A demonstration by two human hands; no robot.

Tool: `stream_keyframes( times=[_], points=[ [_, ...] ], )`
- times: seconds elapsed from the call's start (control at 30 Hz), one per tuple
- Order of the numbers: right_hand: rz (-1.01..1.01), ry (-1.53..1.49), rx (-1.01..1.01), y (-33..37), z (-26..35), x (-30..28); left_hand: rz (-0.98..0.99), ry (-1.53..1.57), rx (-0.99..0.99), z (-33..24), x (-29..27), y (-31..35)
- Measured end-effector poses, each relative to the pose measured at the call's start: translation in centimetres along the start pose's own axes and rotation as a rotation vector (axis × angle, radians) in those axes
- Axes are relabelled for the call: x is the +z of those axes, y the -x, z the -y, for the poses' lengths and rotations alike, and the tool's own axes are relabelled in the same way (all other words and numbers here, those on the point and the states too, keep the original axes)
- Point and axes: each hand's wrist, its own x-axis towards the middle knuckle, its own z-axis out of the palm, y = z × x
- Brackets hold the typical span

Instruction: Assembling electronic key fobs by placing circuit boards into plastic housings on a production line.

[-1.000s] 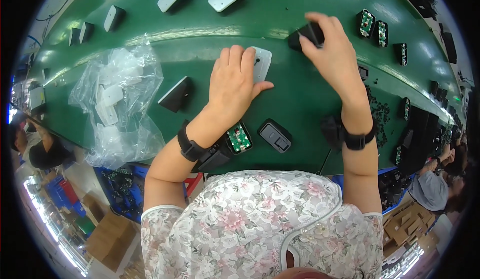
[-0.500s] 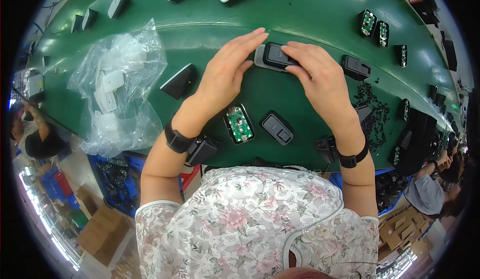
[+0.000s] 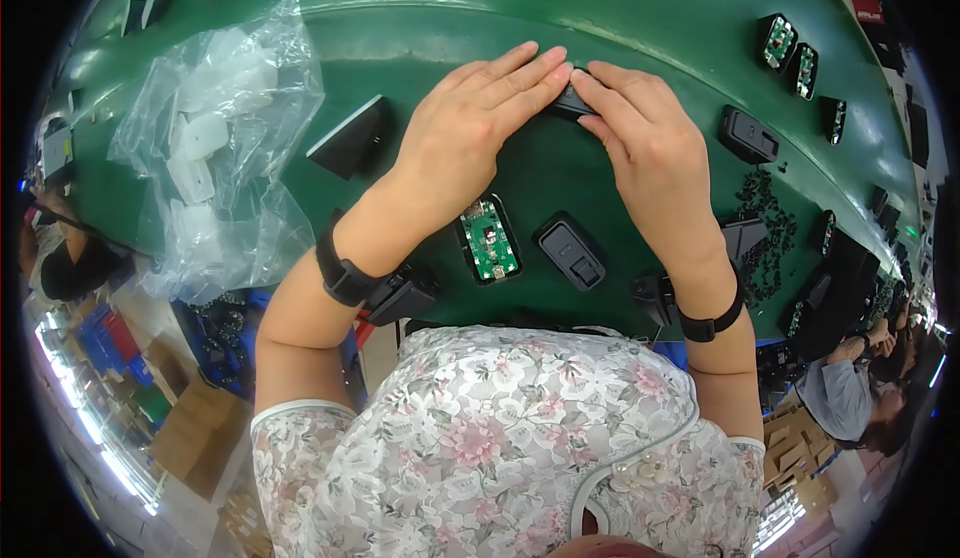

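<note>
Left hand (image 3: 478,113), fingers now straight over one black rectangular plastic case (image 3: 571,106), which the right hand (image 3: 645,118) pinches.
Left's grip hidden; case between hands. Bodyward of them: one green circuit board (image 3: 490,243), one dark-grey oblong plastic shell (image 3: 570,251).

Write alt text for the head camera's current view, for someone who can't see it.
A person's left hand and right hand are together at a partly hidden dark device on a green table. Nearer the body lie a cased green circuit board and a black casing; to the left is a clear plastic bag of white parts.
</note>
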Motion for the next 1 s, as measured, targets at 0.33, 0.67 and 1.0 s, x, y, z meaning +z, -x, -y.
stream_keyframes(
  times=[0.33,0.67,1.0],
  points=[
    [0.205,-0.459,0.387,-3.2,-3.9,-1.1,-0.147,-0.079,-0.057,0.0,0.8,-3.7],
    [-0.015,-0.76,0.397,0.1,-2.0,-2.3,0.016,0.786,-0.548,-2.5,-1.9,-4.4],
    [-0.154,-0.715,0.439,1.9,-3.4,-3.1,0.085,0.798,-0.504,-3.0,-0.3,-7.0]
  ],
)
